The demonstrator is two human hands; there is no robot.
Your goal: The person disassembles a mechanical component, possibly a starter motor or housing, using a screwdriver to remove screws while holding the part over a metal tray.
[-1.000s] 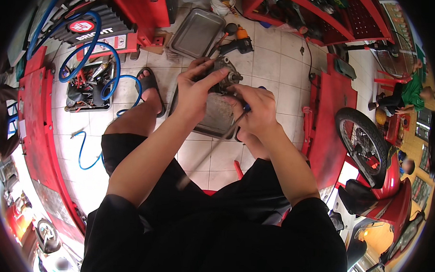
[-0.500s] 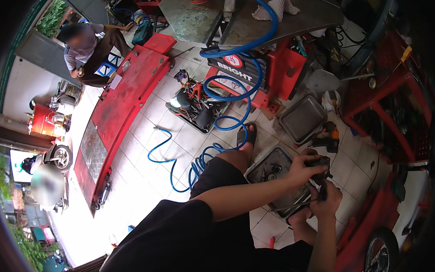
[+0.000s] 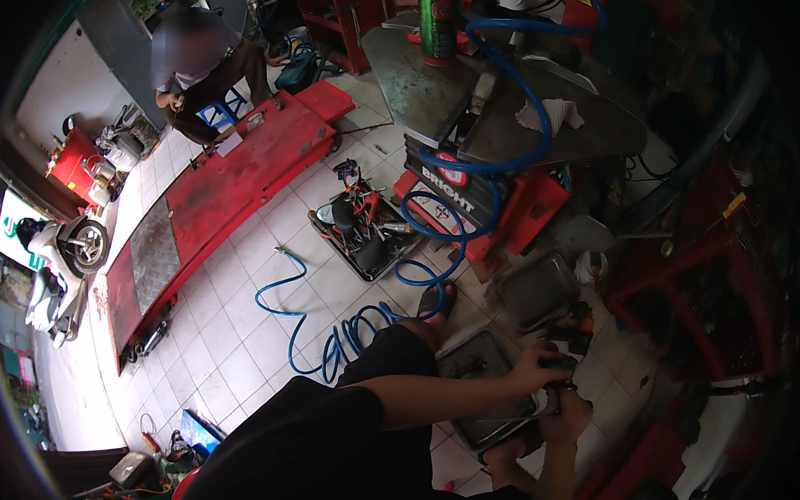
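My left hand [image 3: 537,371] is closed round a small dark metal part [image 3: 562,365]; much of it hides behind the fingers. Just below, my right hand [image 3: 567,416] is closed too, its fingers up against the underside of that part. A thin rod-like thing [image 3: 524,419] sticks out leftward by the right hand, but its kind does not show. Both hands are above the right side of a grey metal tray [image 3: 474,436] on the floor, where a few small dark parts [image 3: 475,365] lie.
Another tray [image 3: 540,290] and an orange-black power drill [image 3: 575,327] lie beyond my hands. Coiled blue air hose [image 3: 344,336] crosses the tiles near a tray of tools [image 3: 366,222]. A red lift ramp [image 3: 235,182], a metal-topped machine [image 3: 423,101] and a seated person [image 3: 195,66] are farther off.
The view has turned, so the scene sits lower and the ramp shows more fully. My hands have come closer together around the dark part.
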